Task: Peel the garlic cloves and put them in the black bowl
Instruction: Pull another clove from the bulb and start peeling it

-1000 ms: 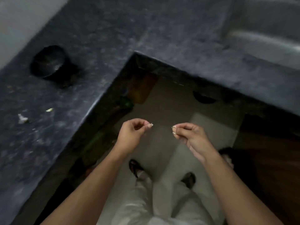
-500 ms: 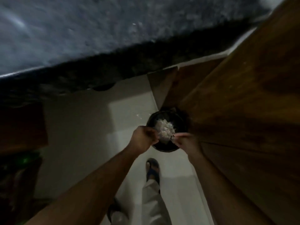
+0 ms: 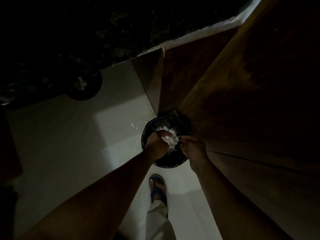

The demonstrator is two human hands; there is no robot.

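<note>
Two hands meet over one dark bin (image 3: 149, 135) of white peelings (image 3: 170, 135): the left hand (image 3: 156, 144) is curled, the right hand (image 3: 192, 148) apparently pinching something unclear. One sandalled foot (image 3: 158, 187) shows below.

- My head view is very dim, with the top left corner almost black.
- The brightest area I get is a pale patch on the floor (image 3: 121, 122); I can't see the light's source.
- The papery white skins (image 3: 168, 137) catch light and stand out, slightly smeared.
- Both forearms are in deep shadow.
- Wide-angle bending stretches the wooden door (image 3: 242, 101) towards the edges.
- The sandalled foot (image 3: 158, 186) looks soft.
</note>
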